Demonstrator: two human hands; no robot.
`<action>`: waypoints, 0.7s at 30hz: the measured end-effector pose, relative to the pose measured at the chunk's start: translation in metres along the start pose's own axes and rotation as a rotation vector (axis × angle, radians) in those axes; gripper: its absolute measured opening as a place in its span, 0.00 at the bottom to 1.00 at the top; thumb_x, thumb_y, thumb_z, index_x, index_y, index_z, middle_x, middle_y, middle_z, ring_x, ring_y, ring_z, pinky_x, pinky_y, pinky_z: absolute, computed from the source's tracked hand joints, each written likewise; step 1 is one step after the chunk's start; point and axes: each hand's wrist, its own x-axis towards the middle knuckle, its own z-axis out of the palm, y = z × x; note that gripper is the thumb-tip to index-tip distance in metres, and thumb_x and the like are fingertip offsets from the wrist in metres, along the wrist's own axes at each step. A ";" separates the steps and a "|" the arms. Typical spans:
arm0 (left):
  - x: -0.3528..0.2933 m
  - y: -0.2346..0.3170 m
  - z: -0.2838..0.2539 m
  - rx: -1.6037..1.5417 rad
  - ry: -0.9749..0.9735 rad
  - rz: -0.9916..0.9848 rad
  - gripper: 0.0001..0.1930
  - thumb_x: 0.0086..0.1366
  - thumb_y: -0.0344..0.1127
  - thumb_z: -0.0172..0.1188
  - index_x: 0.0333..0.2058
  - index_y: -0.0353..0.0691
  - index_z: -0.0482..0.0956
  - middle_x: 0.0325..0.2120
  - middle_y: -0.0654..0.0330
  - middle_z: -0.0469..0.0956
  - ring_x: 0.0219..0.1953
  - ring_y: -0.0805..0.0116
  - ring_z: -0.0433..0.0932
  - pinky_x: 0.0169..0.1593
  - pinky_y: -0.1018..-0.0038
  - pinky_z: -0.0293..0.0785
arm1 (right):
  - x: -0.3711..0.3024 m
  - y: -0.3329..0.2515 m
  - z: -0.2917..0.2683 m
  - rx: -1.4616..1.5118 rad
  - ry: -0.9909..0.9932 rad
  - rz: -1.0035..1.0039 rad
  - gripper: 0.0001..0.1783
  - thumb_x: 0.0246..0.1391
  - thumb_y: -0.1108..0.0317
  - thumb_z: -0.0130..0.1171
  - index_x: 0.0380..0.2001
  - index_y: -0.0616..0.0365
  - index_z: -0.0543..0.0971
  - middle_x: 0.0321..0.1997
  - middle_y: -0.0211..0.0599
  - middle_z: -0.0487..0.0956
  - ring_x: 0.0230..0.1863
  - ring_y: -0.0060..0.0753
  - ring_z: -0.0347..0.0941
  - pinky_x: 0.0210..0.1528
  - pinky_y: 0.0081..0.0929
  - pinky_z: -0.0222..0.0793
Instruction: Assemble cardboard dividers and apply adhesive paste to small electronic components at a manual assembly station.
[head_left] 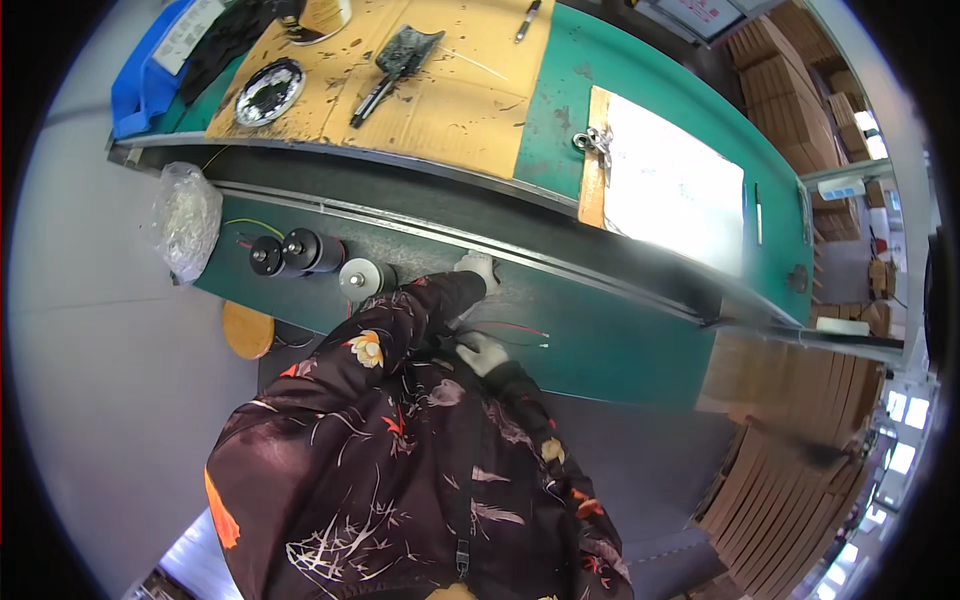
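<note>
My left hand [480,270], in a pale glove, reaches across the green bench to the metal rail. Its fingers are too small and foreshortened to read. Close to my chest, my right hand [485,354] is gloved too, with its fingers curled in toward something mostly hidden by my left sleeve. A red wire [508,325] and a dark wire with pale end connectors extend rightward beside it. Left of my left forearm stands a silver-topped cylindrical motor [365,280]. Two black-topped motors, one [312,250] and another [268,256], stand farther left.
A clear plastic bag [188,222] sits at the bench's left end. On the raised shelf, a stained cardboard sheet [460,110] holds a black-smeared scraper [398,68] and a messy lid [270,92]. A clipboard [593,190] with papers is to the right. Below stands a round stool [248,330].
</note>
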 end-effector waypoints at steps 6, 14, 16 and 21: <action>-0.063 -0.019 -0.067 0.083 0.290 0.304 0.43 0.36 0.46 0.76 0.51 0.33 0.69 0.47 0.40 0.70 0.45 0.44 0.76 0.48 0.58 0.75 | -0.034 0.073 -0.007 0.316 0.142 0.079 0.20 0.58 0.56 0.58 0.45 0.62 0.80 0.37 0.43 0.84 0.39 0.35 0.81 0.46 0.31 0.73; -0.111 -0.074 -0.128 0.171 0.412 0.517 0.32 0.41 0.30 0.66 0.49 0.38 0.70 0.44 0.50 0.70 0.48 0.46 0.72 0.50 0.60 0.72 | -0.019 0.043 -0.034 0.116 0.138 0.121 0.27 0.53 0.51 0.62 0.44 0.66 0.80 0.41 0.53 0.82 0.44 0.47 0.80 0.48 0.37 0.73; -0.117 -0.073 -0.135 0.167 0.405 0.494 0.30 0.41 0.28 0.64 0.48 0.39 0.71 0.45 0.50 0.70 0.49 0.47 0.72 0.50 0.58 0.71 | 0.000 0.054 -0.043 -0.117 0.295 0.080 0.22 0.52 0.55 0.63 0.44 0.60 0.81 0.40 0.47 0.84 0.42 0.45 0.81 0.48 0.36 0.75; -0.111 -0.053 -0.129 0.441 0.366 0.485 0.23 0.46 0.29 0.61 0.45 0.39 0.74 0.48 0.50 0.71 0.51 0.48 0.72 0.55 0.56 0.69 | 0.082 0.061 -0.151 -0.222 0.587 -0.040 0.31 0.49 0.56 0.65 0.55 0.57 0.74 0.54 0.55 0.76 0.56 0.55 0.73 0.57 0.42 0.69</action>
